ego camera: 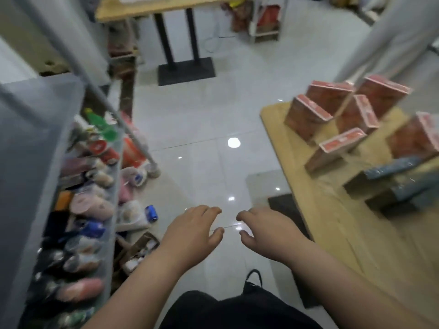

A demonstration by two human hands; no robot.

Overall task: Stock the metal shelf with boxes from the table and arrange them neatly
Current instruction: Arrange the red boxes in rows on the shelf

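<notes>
Bunch of red-and-orange cardboard boxes (327, 100) parked on the light wooden table (297, 186) off to the right, some leaning. Over on the left, grey metal shelf (28, 138) stuffed with blurry packets (90, 205). Down between them, left hand (192, 231) and right hand (268, 231) above the white tile floor (190, 119), fingers loosely curled, holding nothing.

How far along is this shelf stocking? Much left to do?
Done: the grey metal shelf on the left holds mixed packets, as far as the blur shows. In hand: nothing; the left hand and right hand hover empty over the tiled floor. Left: about six red cardboard boxes and some blue-grey flat packs sit on the wooden table.
</notes>
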